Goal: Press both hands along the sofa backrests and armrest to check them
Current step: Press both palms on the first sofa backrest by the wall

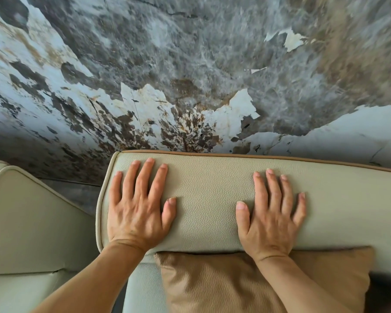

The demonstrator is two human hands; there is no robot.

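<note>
A pale beige leather sofa backrest (208, 190) with tan piping runs across the middle of the view. My left hand (138, 206) lies flat on its top near the left end, palm down, fingers spread. My right hand (271, 215) lies flat on the same backrest further right, fingers spread too. Neither hand holds anything. A second backrest section (32, 222) of the same leather stands to the left, apart from the first by a gap.
A tan leather cushion (235, 283) leans against the backrest below my right wrist. The sofa seat (20, 292) shows at the lower left. Behind the sofa rises a grey, white and brown marbled wall (190, 75).
</note>
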